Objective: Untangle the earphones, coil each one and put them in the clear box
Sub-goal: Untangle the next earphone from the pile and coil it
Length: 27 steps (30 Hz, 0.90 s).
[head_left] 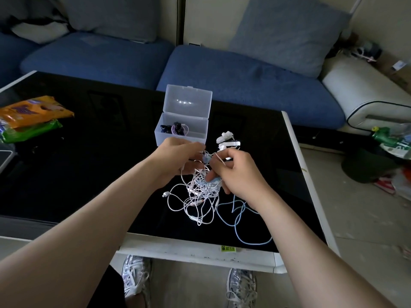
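Both hands over black table (89, 152): left hand (178, 156) and right hand (235, 172) fingers curled, pinching tangled earphones (198, 192) (white and blue cords). Clear box (184, 130) open just behind, coiled purple earphone (178, 129) inside.

Dim room, brighter towards the right, focus sharp throughout.
The glossy black table (89, 152) swallows detail, the pale earphones (198, 187) stand out brightly against it, small glare spots mark the clear box (186, 103) lid, the sofa (244, 81) sits in shade, and straight edges bow with wide-angle distortion.
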Tool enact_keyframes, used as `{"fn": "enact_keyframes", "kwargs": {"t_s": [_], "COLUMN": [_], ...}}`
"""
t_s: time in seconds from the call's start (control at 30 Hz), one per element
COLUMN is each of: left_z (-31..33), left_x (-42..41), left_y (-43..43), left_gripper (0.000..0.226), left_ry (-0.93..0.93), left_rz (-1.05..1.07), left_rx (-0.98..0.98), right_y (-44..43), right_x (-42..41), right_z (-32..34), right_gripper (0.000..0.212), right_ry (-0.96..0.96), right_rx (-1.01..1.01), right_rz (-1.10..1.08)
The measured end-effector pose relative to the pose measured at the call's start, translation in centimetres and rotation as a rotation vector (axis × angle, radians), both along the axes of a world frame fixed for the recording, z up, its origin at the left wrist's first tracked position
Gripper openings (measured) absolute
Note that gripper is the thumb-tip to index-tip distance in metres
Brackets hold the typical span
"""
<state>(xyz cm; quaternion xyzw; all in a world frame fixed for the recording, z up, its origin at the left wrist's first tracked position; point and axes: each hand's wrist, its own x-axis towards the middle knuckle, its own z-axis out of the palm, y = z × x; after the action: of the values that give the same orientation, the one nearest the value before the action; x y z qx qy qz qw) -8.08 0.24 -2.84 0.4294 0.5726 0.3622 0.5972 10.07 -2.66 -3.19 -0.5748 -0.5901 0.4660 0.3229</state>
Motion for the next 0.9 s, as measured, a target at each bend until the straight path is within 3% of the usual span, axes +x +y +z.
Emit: {"fn": "enact_keyframes", "kwargs": {"t_s": [0.1,0.33,0.53,0.6,0.77,0.9], "left_z": [-0.4,-0.8,-1.8,-1.9,-1.8,-1.1], "left_x": [-0.1,-0.2,-0.5,-0.4,-0.3,-0.3], "left_y": [-0.3,0.3,0.8,1.0,1.2,1.0], "left_gripper": [0.010,0.019,0.026,0.025,0.022,0.024], "left_ry": [0.040,-0.102,0.151,0.142,0.092,0.064], "left_rz": [0.006,0.077,0.034,0.088,0.213,0.279], "left_rx": [0.048,-0.006,0.062,0.056,0.068,0.095], "right_y": [0.0,0.7,1.2,1.2,0.8,0.5], "right_x": [-0.1,0.0,0.4,0.6,1.2,1.5], "right_z": [0.1,0.2,0.1,0.1,0.0,0.2], "right_gripper": [0.013,0.010,0.015,0.018,0.019,0.012], "right_ry": [0.032,0.239,0.534,0.488,0.054,-0.053], "right_rx": [-0.046,-0.271,-0.411,-0.406,-0.253,-0.172], "right_rz": [0.005,-0.222,-0.193,-0.136,0.007,0.015]}}
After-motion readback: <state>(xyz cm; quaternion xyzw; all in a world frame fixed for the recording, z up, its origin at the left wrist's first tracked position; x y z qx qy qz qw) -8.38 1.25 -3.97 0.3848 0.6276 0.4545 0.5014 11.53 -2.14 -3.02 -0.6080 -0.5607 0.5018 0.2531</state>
